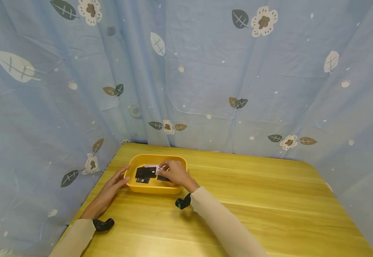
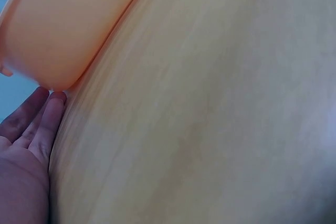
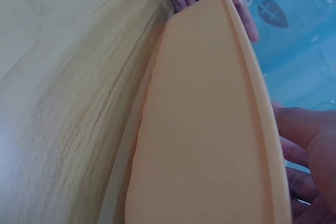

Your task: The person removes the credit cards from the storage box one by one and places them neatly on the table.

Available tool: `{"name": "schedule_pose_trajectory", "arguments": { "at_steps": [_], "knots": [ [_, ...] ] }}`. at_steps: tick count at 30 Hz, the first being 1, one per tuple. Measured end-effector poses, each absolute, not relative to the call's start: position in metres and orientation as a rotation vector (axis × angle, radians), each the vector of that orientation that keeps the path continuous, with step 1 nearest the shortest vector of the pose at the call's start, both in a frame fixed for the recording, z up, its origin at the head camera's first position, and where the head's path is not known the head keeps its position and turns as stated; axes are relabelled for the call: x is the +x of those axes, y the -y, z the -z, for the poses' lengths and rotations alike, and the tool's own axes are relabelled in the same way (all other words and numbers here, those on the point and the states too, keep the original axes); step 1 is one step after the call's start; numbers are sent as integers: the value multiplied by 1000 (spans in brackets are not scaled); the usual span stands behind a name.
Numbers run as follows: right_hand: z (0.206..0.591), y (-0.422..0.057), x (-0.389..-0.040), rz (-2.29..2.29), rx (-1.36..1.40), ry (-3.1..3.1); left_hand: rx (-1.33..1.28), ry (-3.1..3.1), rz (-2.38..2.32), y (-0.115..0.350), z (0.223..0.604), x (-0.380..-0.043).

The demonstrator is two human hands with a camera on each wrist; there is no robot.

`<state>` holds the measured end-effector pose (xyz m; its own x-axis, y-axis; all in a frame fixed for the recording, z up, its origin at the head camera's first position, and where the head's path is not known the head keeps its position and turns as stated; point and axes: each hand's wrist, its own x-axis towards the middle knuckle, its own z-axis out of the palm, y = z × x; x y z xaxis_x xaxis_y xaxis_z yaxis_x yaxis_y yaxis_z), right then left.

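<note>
A shallow yellow plastic basin [image 1: 155,190] holds several flat cards. A black card [image 1: 145,172] with a small light square lies over another dark card [image 1: 143,180], and a third dark card [image 1: 163,178] is partly covered by the right hand. At the basin's left end, my left hand [image 1: 113,186] grips the rim, its other fingers [image 2: 51,116] against the outer wall. My right hand [image 1: 174,172] reaches inside from the right, thumb and fingertips pinching a pale card [image 1: 157,168]. Part of that card is hidden behind the fingers.
The basin stands on the left part of a yellow wood-grain table [image 1: 257,200]. A blue patterned curtain [image 1: 205,78] hangs behind the table and along both sides. Dark wrist devices [image 1: 103,225] sit below both hands.
</note>
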<state>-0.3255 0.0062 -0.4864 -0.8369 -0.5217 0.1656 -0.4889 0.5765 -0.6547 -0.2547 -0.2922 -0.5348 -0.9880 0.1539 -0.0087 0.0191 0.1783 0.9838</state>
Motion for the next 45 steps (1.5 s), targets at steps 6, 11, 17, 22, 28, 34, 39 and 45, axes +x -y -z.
{"name": "schedule_pose_trajectory", "arguments": {
  "at_steps": [6, 11, 17, 22, 28, 34, 39, 45],
  "knots": [
    [488, 3, -329, 1156, -816, -2721, 175, -2328, -1947, 292, 535, -255],
    [490, 7, -332, 1210, -781, -2663, 155, -2321, -1959, 293, 538, -255],
    [494, 8, -337, 1334, -689, -2520, 144, -2313, -1966, 289, 539, -254],
    [504, 10, -339, 1416, -573, -2430, 125, -2304, -1951, 286, 542, -252],
    [508, 14, -340, 1490, -472, -2361, 98, -2306, -1953, 285, 545, -253],
    [509, 18, -342, 1553, -423, -2312, 84, -2309, -1955, 288, 545, -252],
    [508, 23, -344, 1482, -383, -2390, 83, -2326, -1944, 290, 543, -253],
    [506, 31, -348, 1288, -388, -2572, 78, -2327, -1947, 291, 539, -254]
  ]
}}
